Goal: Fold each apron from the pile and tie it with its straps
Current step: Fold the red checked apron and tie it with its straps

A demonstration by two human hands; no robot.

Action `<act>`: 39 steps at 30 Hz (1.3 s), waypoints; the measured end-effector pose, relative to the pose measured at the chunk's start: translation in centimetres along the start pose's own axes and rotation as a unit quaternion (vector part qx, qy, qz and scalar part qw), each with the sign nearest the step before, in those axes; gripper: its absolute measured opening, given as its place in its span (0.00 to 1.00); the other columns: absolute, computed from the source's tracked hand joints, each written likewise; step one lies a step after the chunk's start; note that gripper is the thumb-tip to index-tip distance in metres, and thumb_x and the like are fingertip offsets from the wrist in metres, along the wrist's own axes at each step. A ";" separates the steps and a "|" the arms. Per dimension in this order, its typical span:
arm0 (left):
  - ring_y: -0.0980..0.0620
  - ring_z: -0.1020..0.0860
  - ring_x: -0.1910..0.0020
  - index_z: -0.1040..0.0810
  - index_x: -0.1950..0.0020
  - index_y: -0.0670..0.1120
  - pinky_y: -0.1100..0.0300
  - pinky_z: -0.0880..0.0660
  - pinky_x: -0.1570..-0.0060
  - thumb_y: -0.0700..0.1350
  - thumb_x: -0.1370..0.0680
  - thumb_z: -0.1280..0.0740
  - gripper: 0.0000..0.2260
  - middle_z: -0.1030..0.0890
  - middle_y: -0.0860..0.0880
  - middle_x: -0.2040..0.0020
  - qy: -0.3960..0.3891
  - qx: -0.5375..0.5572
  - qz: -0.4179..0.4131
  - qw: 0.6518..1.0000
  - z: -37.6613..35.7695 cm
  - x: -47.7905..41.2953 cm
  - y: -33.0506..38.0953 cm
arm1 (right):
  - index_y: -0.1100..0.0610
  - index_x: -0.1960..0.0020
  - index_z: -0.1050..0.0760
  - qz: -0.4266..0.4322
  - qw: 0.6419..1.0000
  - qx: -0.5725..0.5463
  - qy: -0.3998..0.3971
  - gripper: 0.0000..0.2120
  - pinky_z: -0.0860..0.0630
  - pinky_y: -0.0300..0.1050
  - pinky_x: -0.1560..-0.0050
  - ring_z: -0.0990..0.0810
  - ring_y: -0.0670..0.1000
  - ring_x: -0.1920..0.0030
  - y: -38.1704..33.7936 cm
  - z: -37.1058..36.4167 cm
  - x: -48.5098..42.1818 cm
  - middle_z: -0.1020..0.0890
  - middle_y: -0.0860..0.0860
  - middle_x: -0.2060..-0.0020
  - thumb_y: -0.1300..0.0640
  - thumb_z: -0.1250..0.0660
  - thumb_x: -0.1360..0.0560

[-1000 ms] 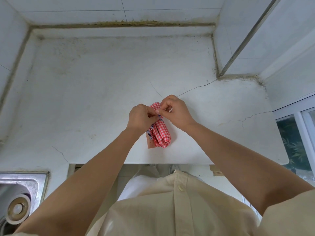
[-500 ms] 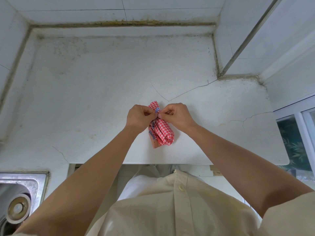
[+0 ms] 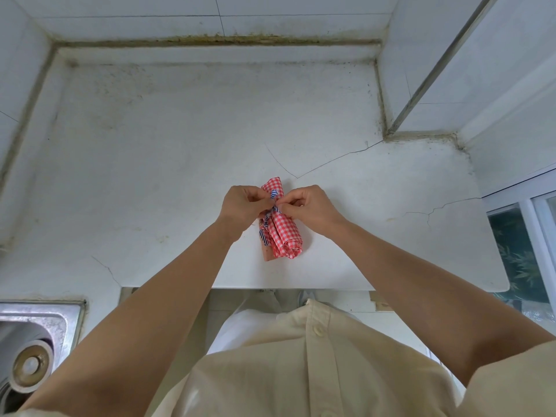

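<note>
A red-and-white checked apron (image 3: 283, 236) lies rolled into a small bundle on the white counter (image 3: 180, 176), near its front edge. Blue-and-white striped straps (image 3: 274, 194) cross its upper part, and a strap end hangs down its left side. My left hand (image 3: 244, 204) pinches a strap from the left. From the right, my right hand (image 3: 310, 206) pinches the strap too. The fingertips of both hands meet over the bundle and hide the knot.
A steel sink (image 3: 33, 344) with a round drain sits at the lower left. Tiled walls close the counter at the back and left. A wall corner (image 3: 421, 136) juts in at the right, and a window (image 3: 523, 251) lies beyond the counter's right edge.
My right hand came down from above the bundle to its right side. Both hands now hold the straps level across the bundle, which has shifted slightly on the counter.
</note>
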State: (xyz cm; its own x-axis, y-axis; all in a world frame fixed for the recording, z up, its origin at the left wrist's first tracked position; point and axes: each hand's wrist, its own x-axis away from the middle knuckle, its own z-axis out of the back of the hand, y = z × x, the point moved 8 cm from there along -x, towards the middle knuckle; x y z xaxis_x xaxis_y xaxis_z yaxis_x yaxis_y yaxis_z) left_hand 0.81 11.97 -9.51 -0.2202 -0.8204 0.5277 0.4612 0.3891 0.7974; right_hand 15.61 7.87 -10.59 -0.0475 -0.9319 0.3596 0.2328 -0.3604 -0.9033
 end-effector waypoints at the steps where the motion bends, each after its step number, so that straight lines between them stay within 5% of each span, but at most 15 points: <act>1: 0.46 0.18 0.60 0.17 0.58 0.41 0.52 0.20 0.51 0.37 0.27 0.26 0.01 0.17 0.44 0.59 -0.005 0.009 -0.002 1.000 -0.1 0.1 0.1 | 0.60 0.53 0.16 -0.006 1.000 -0.002 -0.002 0.04 0.19 0.41 0.51 0.17 0.46 0.59 0.0 0.0 -0.1 0.15 0.50 0.60 0.64 0.27 0.27; 5: 0.52 0.19 0.65 0.17 0.57 0.40 0.59 0.21 0.58 0.35 0.27 0.27 0.01 0.17 0.45 0.62 -0.019 0.027 -0.016 0.999 0.0 0.5 0.3 | 0.59 0.55 0.17 -0.006 1.000 0.016 0.005 0.04 0.20 0.42 0.51 0.18 0.45 0.60 -0.2 -0.2 -0.4 0.17 0.47 0.62 0.63 0.25 0.29; 13: 0.43 0.17 0.59 0.17 0.61 0.45 0.47 0.19 0.49 0.33 0.27 0.27 0.08 0.17 0.44 0.61 -0.007 -0.013 -0.065 0.998 0.6 0.5 0.6 | 0.59 0.54 0.17 0.021 0.999 0.016 0.030 0.06 0.21 0.37 0.53 0.19 0.44 0.61 -0.4 -0.6 -0.6 0.18 0.45 0.63 0.64 0.24 0.30; 17: 0.44 0.16 0.57 0.16 0.57 0.46 0.45 0.19 0.48 0.36 0.29 0.24 0.06 0.15 0.45 0.59 0.024 -0.036 -0.072 0.996 0.9 0.5 0.0 | 0.58 0.56 0.18 0.026 0.999 0.027 0.017 0.05 0.25 0.31 0.59 0.22 0.36 0.67 -0.7 -0.7 -0.7 0.19 0.43 0.65 0.65 0.25 0.30; 28: 0.51 0.18 0.58 0.18 0.50 0.45 0.57 0.21 0.53 0.39 0.27 0.28 0.07 0.16 0.48 0.57 0.083 -0.175 -0.134 0.972 0.6 1.1 1.6 | 0.58 0.60 0.28 0.048 0.997 0.055 0.026 0.09 0.31 0.28 0.65 0.27 0.36 0.70 -0.9 -1.5 -0.9 0.23 0.47 0.66 0.69 0.33 0.28; 39: 0.49 0.18 0.64 0.16 0.61 0.44 0.49 0.19 0.50 0.37 0.24 0.30 0.07 0.17 0.45 0.64 0.022 -0.048 -0.013 0.999 0.7 -0.1 0.2 | 0.62 0.58 0.22 0.055 0.995 0.053 0.070 0.04 0.28 0.28 0.61 0.25 0.35 0.66 -0.6 -0.8 -0.8 0.20 0.46 0.64 0.66 0.27 0.28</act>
State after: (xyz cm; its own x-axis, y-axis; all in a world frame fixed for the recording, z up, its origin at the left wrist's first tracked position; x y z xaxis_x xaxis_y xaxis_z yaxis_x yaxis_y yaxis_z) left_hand 0.27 12.44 -9.24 -0.1964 -0.8482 0.4919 0.5358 0.3272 0.7783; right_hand 14.71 8.79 -10.56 -0.1487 -0.9649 0.2164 0.3445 -0.2557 -0.9033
